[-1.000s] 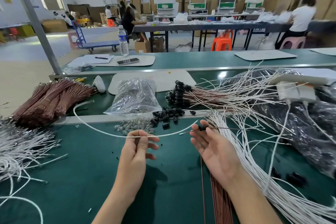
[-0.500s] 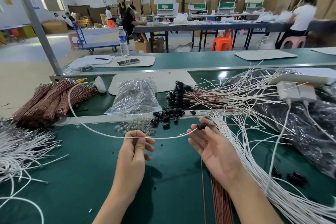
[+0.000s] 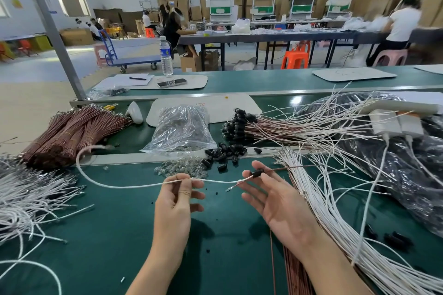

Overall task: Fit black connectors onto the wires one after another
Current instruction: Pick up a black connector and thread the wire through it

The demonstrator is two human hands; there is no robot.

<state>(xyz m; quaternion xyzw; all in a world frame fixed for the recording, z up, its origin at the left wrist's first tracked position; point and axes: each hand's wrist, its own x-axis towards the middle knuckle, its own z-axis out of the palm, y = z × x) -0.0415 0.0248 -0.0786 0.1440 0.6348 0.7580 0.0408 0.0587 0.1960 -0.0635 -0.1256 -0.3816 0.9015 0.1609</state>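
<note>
Head: small black connector (image 3: 257,172), white wire (image 3: 134,186)

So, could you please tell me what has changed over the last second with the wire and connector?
The near end of the white wire moved right and now meets the black connector pinched in the right hand; its far end swung about. Nothing was let go: the left hand pinches the wire as before, and the loose connectors stayed put.

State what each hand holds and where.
Left hand pinches the white wire near its connector-side end; right hand pinches the black connector at its fingertips.
</note>
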